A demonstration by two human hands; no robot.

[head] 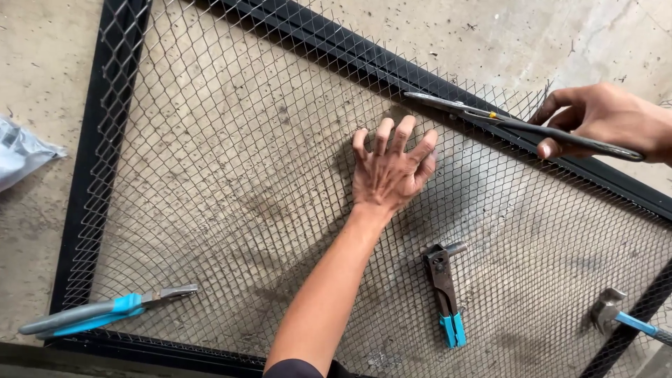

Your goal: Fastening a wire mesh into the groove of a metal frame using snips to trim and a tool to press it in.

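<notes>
Lying nearest along the bottom edge, a black metal frame [84,210] borders a sheet of wire mesh [231,175] spread flat over a stained, pitted concrete floor [42,63]. On the mesh at the near left rests a tool with grey and blue handles [98,311]; near the middle lies a rivet tool with blue grips [444,290], and at the near right corner a hammer with a blue handle [623,318] is partly cut off by the edge. Further out, the left hand [388,171] presses flat on the mesh, fingers spread wide, holding nothing. Beyond it to the right, the right hand [602,119] grips long metal snips [521,126], whose blades reach left across the far frame bar, just over the mesh edge. At the far left a crumpled grey plastic bag [21,150] sits on the floor.
</notes>
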